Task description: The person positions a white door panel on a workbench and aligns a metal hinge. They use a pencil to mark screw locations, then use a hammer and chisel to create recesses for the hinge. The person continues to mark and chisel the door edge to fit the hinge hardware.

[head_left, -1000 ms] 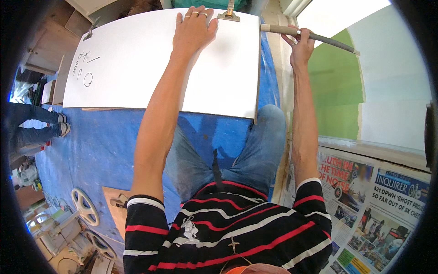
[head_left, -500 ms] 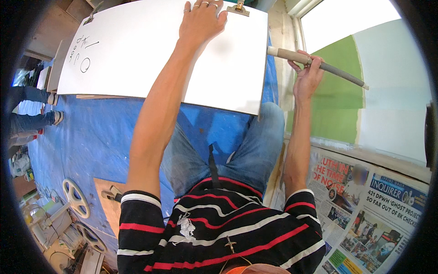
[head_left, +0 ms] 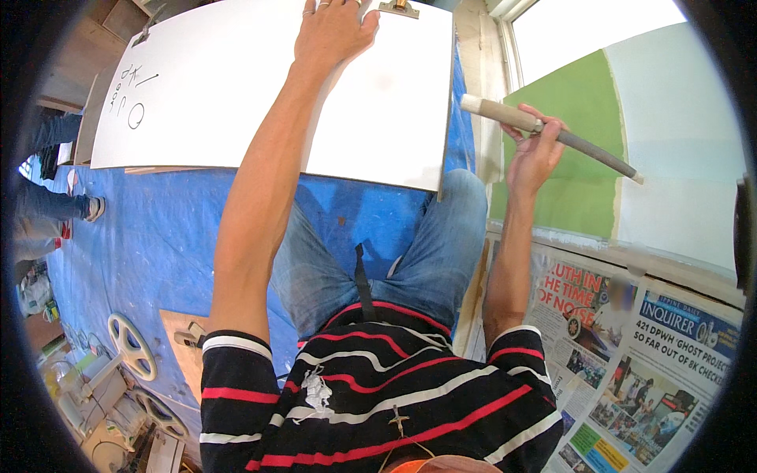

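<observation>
A large white board (head_left: 386, 102) with a few black drawn marks at its left end lies in front of me. My left hand (head_left: 335, 31) rests flat on its far part, rings on the fingers, which are partly cut off by the picture's upper edge. Beside the board's right edge, my right hand (head_left: 536, 158) is closed round a long stick-like tool (head_left: 505, 114). Its thicker tan barrel has a pale tip pointing toward the board, and its thinner grey shaft slants down to the right. The tip is apart from the board.
Metal clips (head_left: 400, 9) grip the board's far edge. Blue sheeting (head_left: 181, 221) covers the floor. At right stands a green and pale blue panel (head_left: 564, 150), with newspaper (head_left: 670, 355) below. A person's legs (head_left: 59, 197) show at far left, and wheels (head_left: 132, 347) at lower left.
My right hand has moved slightly down and away from the board with the tool, whose tip has drawn clear of the board's edge. The left hand stays on the board. The view has shifted a little.
</observation>
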Demonstrator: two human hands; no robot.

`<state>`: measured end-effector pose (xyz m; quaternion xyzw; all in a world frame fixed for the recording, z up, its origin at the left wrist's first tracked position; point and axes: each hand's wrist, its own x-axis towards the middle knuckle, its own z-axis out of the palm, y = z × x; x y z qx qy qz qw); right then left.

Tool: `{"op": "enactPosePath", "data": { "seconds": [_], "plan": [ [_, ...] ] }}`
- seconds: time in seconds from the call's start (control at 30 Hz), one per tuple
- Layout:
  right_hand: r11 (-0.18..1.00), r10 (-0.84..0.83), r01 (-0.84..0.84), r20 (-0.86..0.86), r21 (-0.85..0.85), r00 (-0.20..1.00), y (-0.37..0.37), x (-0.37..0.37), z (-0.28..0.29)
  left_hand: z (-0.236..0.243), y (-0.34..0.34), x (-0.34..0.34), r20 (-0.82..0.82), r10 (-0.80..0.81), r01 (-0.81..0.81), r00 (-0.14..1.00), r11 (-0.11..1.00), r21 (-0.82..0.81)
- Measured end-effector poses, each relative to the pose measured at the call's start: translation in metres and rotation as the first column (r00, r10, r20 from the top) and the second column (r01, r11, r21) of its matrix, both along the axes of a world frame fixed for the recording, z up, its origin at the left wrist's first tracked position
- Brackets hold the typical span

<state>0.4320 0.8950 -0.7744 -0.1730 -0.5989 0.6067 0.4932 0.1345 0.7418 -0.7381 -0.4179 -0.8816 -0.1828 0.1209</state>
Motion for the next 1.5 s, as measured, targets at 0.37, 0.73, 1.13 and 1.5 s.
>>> {"op": "enactPosePath", "data": {
  "seconds": [0.37, 0.73, 1.13, 1.5],
  "plan": [
    [0.961, 0.237, -0.185, 0.27, -0.205, 0.933, -0.008, -0.024, -0.04, -0.044, 0.01, -0.033, -0.184, -0.003, 0.014, 0.983, 0.998, 0.06],
    [0.698, 0.555, -0.512, -0.072, -0.502, 0.828, -0.016, -0.029, -0.039, -0.049, 0.007, -0.04, -0.159, -0.029, 0.041, 0.987, 0.996, 0.074],
    [0.967, 0.201, -0.166, 0.177, -0.194, 0.963, -0.002, 0.018, -0.015, -0.03, 0.005, -0.024, -0.103, -0.038, 0.043, 0.994, 0.998, 0.043],
    [0.976, 0.057, -0.095, -0.19, -0.195, 0.98, -0.03, 0.022, -0.002, -0.049, 0.008, -0.043, -0.13, -0.025, 0.033, 0.991, 0.998, 0.062]
  ]
}}
